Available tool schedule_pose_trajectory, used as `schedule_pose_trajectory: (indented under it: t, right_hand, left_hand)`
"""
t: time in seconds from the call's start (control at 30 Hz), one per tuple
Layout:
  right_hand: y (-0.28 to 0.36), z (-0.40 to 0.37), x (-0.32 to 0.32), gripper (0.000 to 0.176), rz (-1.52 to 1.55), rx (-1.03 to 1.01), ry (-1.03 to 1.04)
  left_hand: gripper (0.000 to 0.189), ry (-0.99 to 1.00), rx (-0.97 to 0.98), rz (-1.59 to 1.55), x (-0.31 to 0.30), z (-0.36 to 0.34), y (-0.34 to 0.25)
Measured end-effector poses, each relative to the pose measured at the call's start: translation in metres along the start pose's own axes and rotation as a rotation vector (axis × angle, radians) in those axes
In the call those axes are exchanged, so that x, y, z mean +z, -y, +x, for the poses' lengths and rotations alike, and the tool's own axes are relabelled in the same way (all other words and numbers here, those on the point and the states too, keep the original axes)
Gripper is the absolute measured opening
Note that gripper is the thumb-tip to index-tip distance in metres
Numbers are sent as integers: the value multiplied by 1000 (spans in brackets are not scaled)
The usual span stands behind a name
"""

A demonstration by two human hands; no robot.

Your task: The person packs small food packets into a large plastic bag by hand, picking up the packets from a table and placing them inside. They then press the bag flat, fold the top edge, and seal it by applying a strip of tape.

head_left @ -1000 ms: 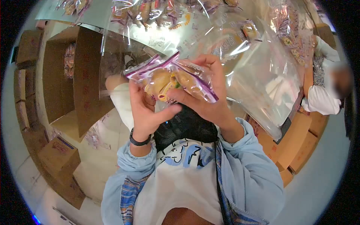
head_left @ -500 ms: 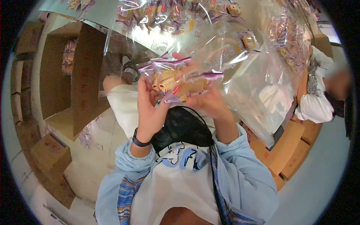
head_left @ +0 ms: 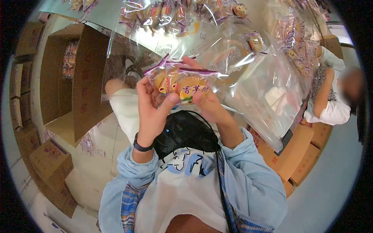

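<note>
In front of my chest, my left hand grips a small stack of wrapped pastries in clear film with purple edges. Its thumb presses on the front of the stack. My right hand pinches the right side of the front wrapped pastry, whose printed purple characters face me. The right thumb lies over the printing, and a fingertip shows above the top edge. How many packets are in the stack is hard to tell. A large clear plastic bag spreads behind and right of my hands.
More wrapped pastries lie in a row on the table. An open carton stands at left, with a closed cardboard box below it. Cardboard boxes are at right. Another person sits beside the table there.
The front packet has turned so its printed characters face me, and it now lies closely against the others. Both hands have stayed in nearly the same place. The other person's arm has shifted.
</note>
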State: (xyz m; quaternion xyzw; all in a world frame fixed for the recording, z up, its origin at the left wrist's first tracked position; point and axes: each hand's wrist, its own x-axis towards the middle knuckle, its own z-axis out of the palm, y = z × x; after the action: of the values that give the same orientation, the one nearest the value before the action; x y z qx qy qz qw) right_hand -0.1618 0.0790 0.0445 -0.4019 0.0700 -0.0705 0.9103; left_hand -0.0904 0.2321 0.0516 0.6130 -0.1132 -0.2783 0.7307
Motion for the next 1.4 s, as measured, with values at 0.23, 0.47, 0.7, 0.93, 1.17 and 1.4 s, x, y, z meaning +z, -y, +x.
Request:
schedule_pose_trajectory:
  t: [0.23,0.47,0.7,0.93,1.17,1.4]
  right_hand:
    - [-13,-1,-24,97,-72,-143,-4]
    - [-7,-10,-34,83,-119,-65,-10]
    - [28,-19,-72,65,-154,-186,-242]
    - [79,-21,-44,61,-928,-295,200]
    - [67,-29,-12,61,-1082,-29,200]
    - [53,-38,-2,53,-1197,-234,446]
  left_hand:
    - [74,17,45,96,2,-2,-3]
    - [63,12,17,-8,0,7,6]
    - [59,-103,-12,-151,-15,10,17]
    - [68,-137,-75,-13,-3,7,4]
    - [76,48,26,232,-10,-2,18]
    - [74,289,-252,216,-30,-25,6]
